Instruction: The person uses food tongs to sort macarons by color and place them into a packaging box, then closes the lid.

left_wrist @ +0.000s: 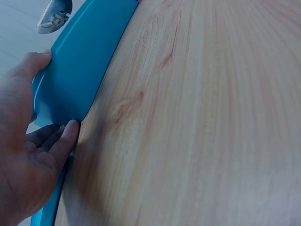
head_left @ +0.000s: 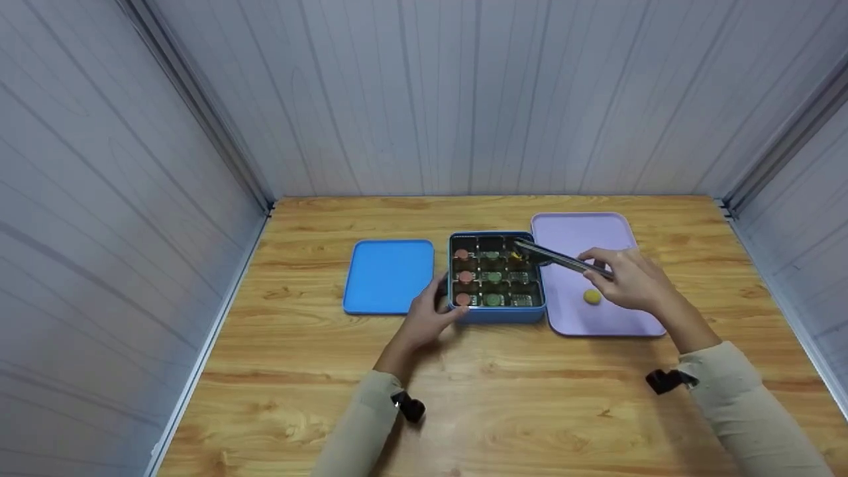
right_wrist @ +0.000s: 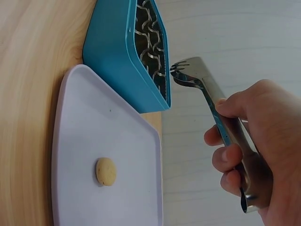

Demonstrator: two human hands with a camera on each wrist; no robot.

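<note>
Head view shows my right hand (head_left: pixel 629 281) with its fingers (right_wrist: pixel 225 160) curled round a pair of metal tongs (head_left: pixel 560 258), pinching the handles; the tong tips reach over the far right corner of the blue tin (head_left: pixel 497 313), and the right wrist view shows them pressed nearly together with nothing I can make out between them. My left hand (head_left: pixel 427 318) rests against the tin's near left corner, thumb on the wall and fingers (left_wrist: pixel 63 139) loosely bent along its side, steadying rather than gripping.

Inside the tin, a divider grid holds pink, green and wrapped pieces, with something yellowish under the tong tips. Just right of the tin, touching it or nearly so, lies a lilac tray (head_left: pixel 576 232) with one round yellow biscuit (head_left: pixel 592 297) on it. Left of the tin, slightly apart, lies its blue lid (head_left: pixel 387 275), all on the wooden table (head_left: pixel 464 397).

I judge the risks to be these: the tong tips may snag the grid and jolt the tin, since my left hand only leans on it; and a weak pinch could drop a piece between tin and tray.
</note>
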